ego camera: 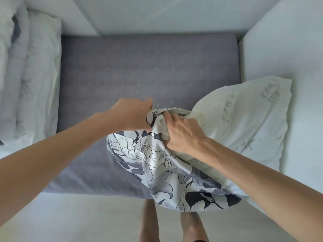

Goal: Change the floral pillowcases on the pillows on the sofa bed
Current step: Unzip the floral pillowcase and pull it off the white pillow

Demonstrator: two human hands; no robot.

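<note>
The floral pillowcase is held at its open edge by both hands, over the front part of the grey sofa bed. L hand: grip clenched on the case's rim, fabric pinched. R hand: fingers curled round the case's edge w/ the pale pillow beneath it. The pillow is seen approx. half inside the case, its far end against the white armrest. More white bedding is piled at the left.
</note>
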